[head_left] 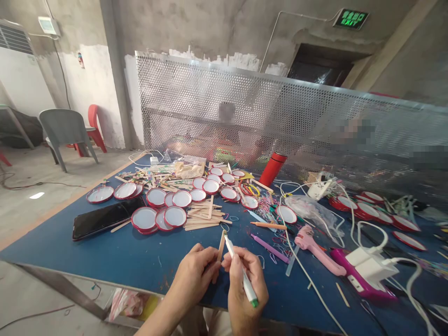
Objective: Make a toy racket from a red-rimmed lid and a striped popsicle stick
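Observation:
My left hand [196, 273] pinches a wooden craft stick [221, 246] that points up and away from me. In my right hand [248, 280] is a white marker [249, 287] with a green end toward me. Its tip is up against or very close to the upper part of the stick. Both hands are near the table's front edge, side by side. Just beyond them lies a loose pile of craft sticks [203, 217], with red-rimmed white lids [175, 216] to its left. A purple marker [269, 248] and an orange marker [268, 225] rest to the right.
A black phone [107, 218] lies at left. To the right are a pink glue gun [318, 252], a magenta power strip [364, 280] with white chargers, and loose cables. A red bottle [273, 169] stands before the perforated metal screen [210, 107]. Grey chair [66, 128] stands behind left.

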A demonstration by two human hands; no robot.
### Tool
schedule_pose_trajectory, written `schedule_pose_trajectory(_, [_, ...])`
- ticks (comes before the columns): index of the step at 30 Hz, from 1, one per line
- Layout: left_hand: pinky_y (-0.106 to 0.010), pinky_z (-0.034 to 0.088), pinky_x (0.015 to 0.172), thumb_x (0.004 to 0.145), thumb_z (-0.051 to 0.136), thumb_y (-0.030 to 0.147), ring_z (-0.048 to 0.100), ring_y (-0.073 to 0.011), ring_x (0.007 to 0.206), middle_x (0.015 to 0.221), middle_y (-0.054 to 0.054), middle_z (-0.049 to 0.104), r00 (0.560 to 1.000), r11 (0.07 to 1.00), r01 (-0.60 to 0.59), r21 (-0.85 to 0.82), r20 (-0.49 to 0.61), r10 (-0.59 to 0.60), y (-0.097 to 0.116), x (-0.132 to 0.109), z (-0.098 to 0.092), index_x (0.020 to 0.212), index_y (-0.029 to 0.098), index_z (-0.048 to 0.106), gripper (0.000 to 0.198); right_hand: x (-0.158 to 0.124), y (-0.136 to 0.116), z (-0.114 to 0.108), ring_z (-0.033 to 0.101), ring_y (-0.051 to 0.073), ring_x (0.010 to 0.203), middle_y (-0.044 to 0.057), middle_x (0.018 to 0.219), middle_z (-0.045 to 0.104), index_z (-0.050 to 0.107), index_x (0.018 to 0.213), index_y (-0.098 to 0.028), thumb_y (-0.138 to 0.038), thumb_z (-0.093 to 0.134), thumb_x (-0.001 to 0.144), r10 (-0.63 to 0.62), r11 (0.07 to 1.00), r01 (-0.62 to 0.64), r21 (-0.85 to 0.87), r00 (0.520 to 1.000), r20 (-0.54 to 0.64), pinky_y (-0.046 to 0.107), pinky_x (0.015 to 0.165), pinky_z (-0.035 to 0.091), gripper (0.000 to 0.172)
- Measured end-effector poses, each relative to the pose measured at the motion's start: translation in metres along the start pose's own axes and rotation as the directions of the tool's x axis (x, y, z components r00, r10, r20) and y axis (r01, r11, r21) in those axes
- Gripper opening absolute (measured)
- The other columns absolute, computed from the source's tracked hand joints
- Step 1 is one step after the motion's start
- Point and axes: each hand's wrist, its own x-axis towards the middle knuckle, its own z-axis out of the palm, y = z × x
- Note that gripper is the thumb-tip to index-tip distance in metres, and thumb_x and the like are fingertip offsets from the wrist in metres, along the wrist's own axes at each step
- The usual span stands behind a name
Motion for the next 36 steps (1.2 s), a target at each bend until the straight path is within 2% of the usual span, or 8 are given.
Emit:
schedule_pose_trajectory(4, [-0.028, 0.043, 0.075, 0.101, 0.047, 0.025, 0.057, -0.0218, 0.081, 0.070, -0.001, 0.070, 1.000, 1.000, -0.006, 0.018, 0.003, 0.006, 0.0003, 0.0000, -0.0004, 0.067, 0.024, 0.046, 0.034, 0.0003, -0.0010, 0.0005, 0.066, 0.014, 0.053, 0.002, 0.068, 0.072, 0.070, 0.090, -0.017, -0.042, 0.065, 0.097, -0.001, 1.000, 0.000, -0.014, 0.996, -0.094, 0.024, 0.052, 0.055, 0.026])
schedule_pose_trajectory(9, [-0.027, 0.043, 0.074, 0.101, 0.048, 0.024, 0.058, -0.0222, 0.083, 0.070, -0.001, 0.070, 1.000, 1.000, 0.006, 0.015, 0.005, -0.006, -0.0006, -0.0003, 0.0006, 0.068, 0.024, 0.046, 0.033, 0.0000, -0.0003, -0.0001, 0.067, 0.015, 0.056, 0.002, 0.069, 0.073, 0.071, 0.093, -0.017, -0.040, 0.064, 0.098, -0.008, 1.000, 0.008, -0.010, 1.000, -0.004, 0.024, 0.055, 0.055, 0.024])
schedule_pose_trajectory(13, [-0.026, 0.043, 0.074, 0.100, 0.048, 0.023, 0.058, -0.0217, 0.082, 0.070, -0.001, 0.069, 1.000, 1.000, 0.002, 0.011, 0.005, -0.002, 0.0002, -0.0004, 0.0004, 0.068, 0.024, 0.046, 0.032, 0.0005, -0.0017, 0.0014, 0.065, 0.014, 0.052, 0.001, 0.067, 0.072, 0.070, 0.089, -0.018, -0.043, 0.065, 0.097, 0.013, 1.000, -0.015, -0.019, 0.994, -0.104, 0.024, 0.052, 0.053, 0.027])
schedule_pose_trajectory(18, [-0.027, 0.043, 0.074, 0.102, 0.047, 0.025, 0.058, -0.0224, 0.084, 0.071, -0.002, 0.070, 1.000, 1.000, 0.008, 0.006, 0.012, -0.008, 0.0019, -0.0009, -0.0009, 0.069, 0.024, 0.048, 0.033, 0.0001, -0.0013, 0.0000, 0.066, 0.015, 0.054, 0.002, 0.069, 0.072, 0.071, 0.092, -0.017, -0.044, 0.064, 0.097, 0.001, 1.000, -0.001, -0.010, 1.000, -0.021, 0.025, 0.054, 0.054, 0.028])
schedule_pose_trajectory(22, [-0.027, 0.043, 0.074, 0.103, 0.046, 0.025, 0.058, -0.0219, 0.082, 0.070, -0.001, 0.071, 1.000, 1.000, -0.019, 0.003, 0.006, 0.019, -0.0004, -0.0012, -0.0001, 0.068, 0.024, 0.048, 0.034, 0.0000, -0.0008, -0.0022, 0.065, 0.014, 0.054, 0.001, 0.068, 0.072, 0.069, 0.092, -0.018, -0.046, 0.064, 0.097, 0.032, 0.999, -0.035, -0.030, 0.995, -0.093, 0.025, 0.054, 0.053, 0.029])
schedule_pose_trajectory(27, [-0.027, 0.043, 0.074, 0.102, 0.048, 0.023, 0.058, -0.0215, 0.083, 0.071, 0.000, 0.070, 1.000, 1.000, -0.016, 0.003, 0.005, 0.016, -0.0013, -0.0009, 0.0007, 0.070, 0.024, 0.050, 0.033, -0.0003, -0.0024, -0.0014, 0.065, 0.015, 0.055, 0.001, 0.066, 0.071, 0.069, 0.092, -0.018, -0.043, 0.064, 0.098, -0.036, 0.999, 0.037, 0.010, 0.998, -0.049, 0.026, 0.056, 0.054, 0.027])
schedule_pose_trajectory(33, [-0.027, 0.042, 0.075, 0.102, 0.048, 0.023, 0.057, -0.0213, 0.082, 0.071, 0.000, 0.070, 1.000, 1.000, -0.023, 0.002, 0.016, 0.022, 0.0000, -0.0011, -0.0004, 0.069, 0.024, 0.047, 0.034, -0.0001, 0.0002, 0.0003, 0.064, 0.014, 0.053, 0.001, 0.067, 0.072, 0.069, 0.091, -0.017, -0.046, 0.065, 0.096, 0.009, 0.999, -0.014, -0.038, 0.994, -0.111, 0.026, 0.055, 0.053, 0.029])
schedule_pose_trajectory(36, [-0.028, 0.043, 0.076, 0.102, 0.047, 0.022, 0.058, -0.0215, 0.083, 0.072, 0.000, 0.070, 1.000, 1.000, -0.013, 0.002, 0.019, 0.013, 0.0003, -0.0011, -0.0006, 0.069, 0.024, 0.046, 0.034, -0.0009, 0.0000, -0.0015, 0.065, 0.015, 0.053, 0.000, 0.065, 0.071, 0.069, 0.093, -0.017, -0.044, 0.064, 0.098, -0.022, 1.000, 0.021, -0.015, 0.995, -0.098, 0.026, 0.056, 0.054, 0.028])
